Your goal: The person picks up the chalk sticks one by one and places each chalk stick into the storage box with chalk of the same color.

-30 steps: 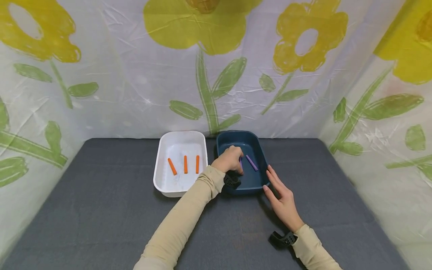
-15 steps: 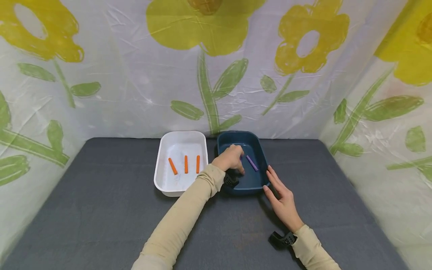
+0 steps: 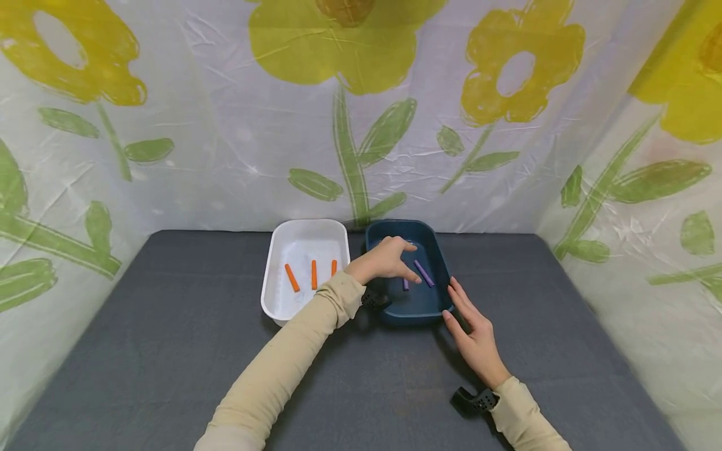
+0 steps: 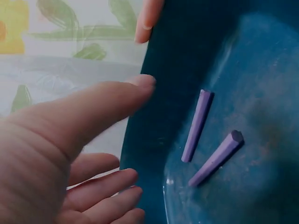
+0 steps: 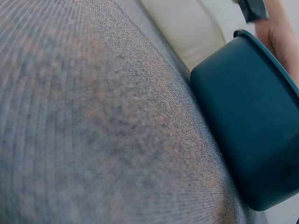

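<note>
My left hand (image 3: 389, 258) hovers over the dark blue tub (image 3: 414, 318), thumb and fingers spread apart with nothing between them. Two purple six-sided sticks, like crayons, lie on the tub's floor: one slanted (image 3: 424, 274), the other (image 3: 405, 285) partly hidden under the hand. The left wrist view shows both purple sticks (image 4: 197, 126) lying near each other, with the left thumb (image 4: 107, 100) apart from them. My right hand (image 3: 474, 341) rests its straight fingers against the tub's right wall. In the right wrist view the tub's outer wall (image 5: 247, 116) fills the right side.
To the left, a white tub (image 3: 304, 241) holds three orange sticks (image 3: 292, 278); the left sleeve covers part of it. Both tubs stand on dark grey cloth (image 3: 169, 351), close to a flower-painted curtain (image 3: 237, 138) at the back.
The left fingers have opened and let go of the purple stick, which stays in the blue tub. The left hand has shifted slightly up and left. The right hand stays at the tub's wall.
</note>
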A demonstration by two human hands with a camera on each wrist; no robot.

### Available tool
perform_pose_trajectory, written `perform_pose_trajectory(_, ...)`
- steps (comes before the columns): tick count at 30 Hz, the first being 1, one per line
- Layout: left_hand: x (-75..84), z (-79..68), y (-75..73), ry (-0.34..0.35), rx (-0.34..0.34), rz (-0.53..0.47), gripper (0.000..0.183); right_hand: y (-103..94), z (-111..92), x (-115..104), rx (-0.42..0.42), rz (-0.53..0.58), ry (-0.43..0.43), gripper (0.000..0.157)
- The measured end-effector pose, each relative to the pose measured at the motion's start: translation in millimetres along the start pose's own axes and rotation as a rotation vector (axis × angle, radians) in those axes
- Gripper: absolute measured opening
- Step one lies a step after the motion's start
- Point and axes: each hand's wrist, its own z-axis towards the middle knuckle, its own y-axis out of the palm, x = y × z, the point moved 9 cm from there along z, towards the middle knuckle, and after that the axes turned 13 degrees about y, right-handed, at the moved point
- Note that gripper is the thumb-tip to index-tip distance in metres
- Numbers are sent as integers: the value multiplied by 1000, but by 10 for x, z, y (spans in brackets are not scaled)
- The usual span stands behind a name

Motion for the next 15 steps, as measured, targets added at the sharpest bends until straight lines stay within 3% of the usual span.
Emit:
perform_pose_trajectory(6,123,-220,-64,56,2,-36,83,18,1,94,-18,-7,14,57)
perform_pose_trajectory(15,334,-815,-83,157,40,-160,82,-12,12,59,17,-37,-20,56)
